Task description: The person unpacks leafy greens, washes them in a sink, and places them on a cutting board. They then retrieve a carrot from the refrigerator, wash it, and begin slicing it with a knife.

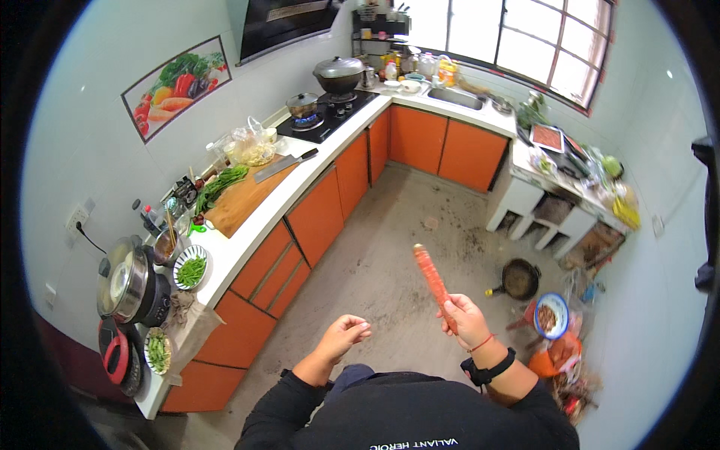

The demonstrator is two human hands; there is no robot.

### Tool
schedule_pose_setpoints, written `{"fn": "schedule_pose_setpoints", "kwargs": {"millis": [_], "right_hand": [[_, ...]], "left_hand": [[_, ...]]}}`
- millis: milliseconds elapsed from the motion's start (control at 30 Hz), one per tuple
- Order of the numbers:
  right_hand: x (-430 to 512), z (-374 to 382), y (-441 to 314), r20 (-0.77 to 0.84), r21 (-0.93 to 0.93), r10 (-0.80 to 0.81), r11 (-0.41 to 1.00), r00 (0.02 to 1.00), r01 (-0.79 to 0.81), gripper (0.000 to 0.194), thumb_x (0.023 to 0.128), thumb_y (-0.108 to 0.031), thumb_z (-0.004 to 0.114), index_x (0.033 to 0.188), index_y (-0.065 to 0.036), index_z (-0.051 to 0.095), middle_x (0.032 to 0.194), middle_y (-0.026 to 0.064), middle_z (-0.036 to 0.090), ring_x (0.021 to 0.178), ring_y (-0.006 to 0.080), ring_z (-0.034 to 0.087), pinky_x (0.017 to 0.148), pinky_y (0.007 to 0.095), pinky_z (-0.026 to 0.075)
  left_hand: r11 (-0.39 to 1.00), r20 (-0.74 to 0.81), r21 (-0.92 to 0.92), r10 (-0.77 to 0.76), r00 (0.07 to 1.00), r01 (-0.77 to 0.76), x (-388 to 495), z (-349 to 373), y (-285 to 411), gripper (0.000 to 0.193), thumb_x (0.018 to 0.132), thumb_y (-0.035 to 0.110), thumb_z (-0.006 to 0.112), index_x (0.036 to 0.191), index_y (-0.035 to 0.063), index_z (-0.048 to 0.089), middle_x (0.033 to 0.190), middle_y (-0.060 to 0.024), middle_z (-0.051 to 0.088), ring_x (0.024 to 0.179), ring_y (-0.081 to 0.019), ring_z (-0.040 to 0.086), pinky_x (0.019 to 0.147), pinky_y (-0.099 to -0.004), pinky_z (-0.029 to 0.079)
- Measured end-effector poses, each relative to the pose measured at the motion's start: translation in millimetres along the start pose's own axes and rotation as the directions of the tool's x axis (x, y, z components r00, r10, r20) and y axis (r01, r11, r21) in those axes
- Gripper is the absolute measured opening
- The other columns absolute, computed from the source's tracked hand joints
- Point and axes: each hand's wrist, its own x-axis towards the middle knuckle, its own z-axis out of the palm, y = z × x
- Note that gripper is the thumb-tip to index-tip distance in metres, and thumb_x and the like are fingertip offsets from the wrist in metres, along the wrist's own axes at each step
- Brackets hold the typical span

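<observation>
A long reddish-orange carrot (430, 275) is held by its lower end in my right hand (464, 320), with its pale tip pointing up and away from me. The carrot is over the bare floor, apart from any counter. My left hand (344, 336) is empty in front of my body, its fingers loosely curled with a small gap to the thumb. On the left counter lies a wooden cutting board (239, 205). A cleaver (284, 166) rests at its far end, and a bunch of leafy greens (220, 188) lies along its wall side.
A covered pot (302, 107) sits over a lit blue flame beside a large lidded wok (338, 73). Cut green vegetables fill a striped bowl (202, 251) near an electric cooker (129, 281). Right of me, a pan (518, 279) and an enamel basin (562, 312) stand low. A sink (455, 98) is below the window.
</observation>
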Motion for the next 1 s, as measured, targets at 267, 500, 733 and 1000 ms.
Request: {"fn": "schedule_pose_setpoints", "kwargs": {"millis": [267,500,733,1000], "right_hand": [[216,-69,-59,-0.198,0.133,-0.03,0.99,0.98,0.057,0.023,0.096,-0.019,0.054,0.114,-0.005,0.05,0.084,0.0087,0.059,0.056,0.016,0.055,0.047,0.0265,0.044],[402,-131,-145,-0.389,0.13,-0.026,0.988,0.921,0.083,0.015,0.098,-0.027,0.051,0.105,-0.013,0.05,0.079,0.0035,0.059,0.055,0.0121,0.054,0.044,0.025,0.043],[577,-212,-216,-0.463,0.165,-0.073,0.972,0.883,0.167,0.018,0.099,-0.027,0.051,0.108,-0.012,0.049,0.08,0.0036,0.06,0.056,0.0107,0.054,0.044,0.0239,0.043],[818,-325,-331,-0.367,0.079,-0.029,0.995,0.93,0.062,0.026,0.097,-0.025,0.055,0.115,-0.008,0.049,0.087,0.0046,0.061,0.06,0.0094,0.054,0.046,0.0221,0.043]], "left_hand": [[0.995,-0.091,0.021,-0.099,0.991,0.102,252,-35,63,0.021,0.089,0.026,0.065,0.097,0.0076,0.06,0.092,-0.0027,0.066,0.083,-0.0123,0.064,0.071,-0.0272,0.048],[0.957,0.166,0.236,0.129,0.978,-0.167,519,29,207,0.019,0.088,0.024,0.068,0.094,0.0074,0.061,0.087,-0.0019,0.065,0.081,-0.0117,0.06,0.069,-0.0275,0.049],[0.885,0.431,0.308,0.196,0.881,-0.348,707,151,309,0.021,0.085,0.02,0.07,0.097,0.0047,0.061,0.09,-0.0027,0.064,0.085,-0.0119,0.06,0.076,-0.028,0.049],[0.763,0.429,0.552,0.086,0.899,-0.336,916,238,395,0.03,0.083,0.028,0.071,0.1,0.0049,0.063,0.097,-0.0095,0.067,0.09,-0.0201,0.064,0.08,-0.0327,0.05]]}}
